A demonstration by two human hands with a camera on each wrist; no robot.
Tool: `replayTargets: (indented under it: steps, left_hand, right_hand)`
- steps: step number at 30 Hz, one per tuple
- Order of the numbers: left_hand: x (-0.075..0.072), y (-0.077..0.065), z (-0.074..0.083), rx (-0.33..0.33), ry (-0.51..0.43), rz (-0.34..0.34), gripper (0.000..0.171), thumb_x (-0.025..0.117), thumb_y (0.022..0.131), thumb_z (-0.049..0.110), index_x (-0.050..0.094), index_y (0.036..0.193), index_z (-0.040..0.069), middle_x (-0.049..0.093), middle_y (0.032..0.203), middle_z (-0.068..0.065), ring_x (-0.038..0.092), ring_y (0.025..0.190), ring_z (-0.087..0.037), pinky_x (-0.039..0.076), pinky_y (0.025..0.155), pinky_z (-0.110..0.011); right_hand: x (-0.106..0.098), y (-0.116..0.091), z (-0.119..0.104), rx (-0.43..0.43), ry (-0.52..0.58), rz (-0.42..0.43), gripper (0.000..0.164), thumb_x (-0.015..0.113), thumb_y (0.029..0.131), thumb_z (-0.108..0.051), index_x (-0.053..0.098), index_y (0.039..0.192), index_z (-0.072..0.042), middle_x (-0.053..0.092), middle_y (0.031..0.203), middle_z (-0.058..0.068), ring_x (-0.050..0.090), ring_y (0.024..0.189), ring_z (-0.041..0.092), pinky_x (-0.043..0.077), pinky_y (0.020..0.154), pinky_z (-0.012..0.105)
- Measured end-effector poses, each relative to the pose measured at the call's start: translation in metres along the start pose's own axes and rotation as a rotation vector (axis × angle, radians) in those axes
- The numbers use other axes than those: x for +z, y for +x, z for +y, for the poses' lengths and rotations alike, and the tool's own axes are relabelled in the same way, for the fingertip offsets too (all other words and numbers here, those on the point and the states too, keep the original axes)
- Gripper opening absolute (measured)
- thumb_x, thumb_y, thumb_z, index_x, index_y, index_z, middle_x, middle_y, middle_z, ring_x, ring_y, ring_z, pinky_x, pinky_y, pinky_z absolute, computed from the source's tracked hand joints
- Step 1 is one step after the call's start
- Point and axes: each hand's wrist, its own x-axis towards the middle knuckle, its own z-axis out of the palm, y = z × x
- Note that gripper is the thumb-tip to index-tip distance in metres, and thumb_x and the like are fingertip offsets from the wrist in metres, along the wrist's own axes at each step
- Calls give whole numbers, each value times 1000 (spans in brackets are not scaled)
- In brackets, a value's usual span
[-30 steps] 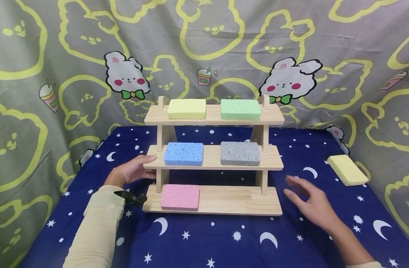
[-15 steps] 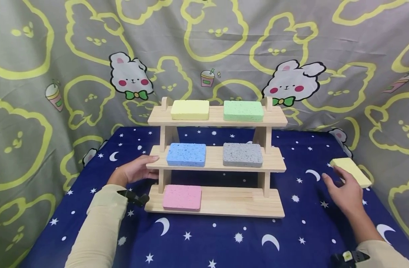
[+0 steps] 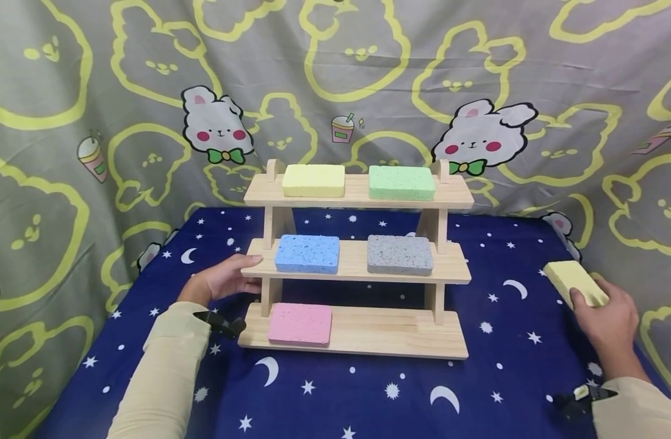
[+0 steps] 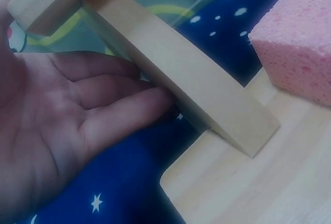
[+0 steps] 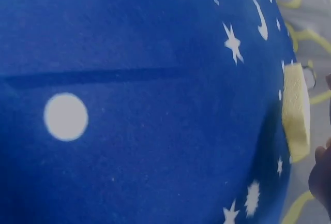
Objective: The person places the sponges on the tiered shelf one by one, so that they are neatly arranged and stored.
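Observation:
My left hand [image 3: 226,281] grips the left end of the middle shelf [image 3: 352,261] of a three-tier wooden display stand, thumb on top. In the left wrist view its fingers [image 4: 124,113] lie behind a slanted upright [image 4: 181,69]. At the right, my right hand [image 3: 610,314] pinches the near end of a yellow sponge [image 3: 568,277], thumb on one side and fingers on the other. The right wrist view has this sponge [image 5: 296,113] at its right edge, beside the partly cut-off hand [image 5: 321,180].
Another yellow sponge [image 3: 313,181] and a green sponge [image 3: 401,183] sit on the top shelf. The middle shelf bears a blue sponge [image 3: 307,253] and a grey sponge [image 3: 399,255]. A pink sponge [image 3: 299,324] lies left on the bottom shelf [image 3: 396,332]. Patterned curtains [image 3: 291,61] surround the blue-covered table [image 3: 291,396].
My right hand has moved right from beside the stand to the loose yellow sponge and taken hold of its near end. The left hand keeps its hold on the shelf.

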Motion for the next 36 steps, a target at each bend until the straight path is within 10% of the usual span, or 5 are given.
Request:
replayTargets:
  steps: [19,36]
  left_hand:
    - [0,1,-2,3,7,4,65,45,94,34,27,140,-9,53,122,-17,54,112,-28,47,92,-46]
    - [1,-1,-1,5,19,3,65,45,94,36,29,140,-7,54,123,-16,54,113,-29,47,93,-47]
  right_hand:
    - [12,2,18,-39,-66,-24,55,57,80,-17,42,120,18,39,112,43,26,117,56,19,101,59]
    - [22,6,19,43,-14,35,54,58,82,-14,43,124,16,40,127,38,25,125,52,16,108,53]
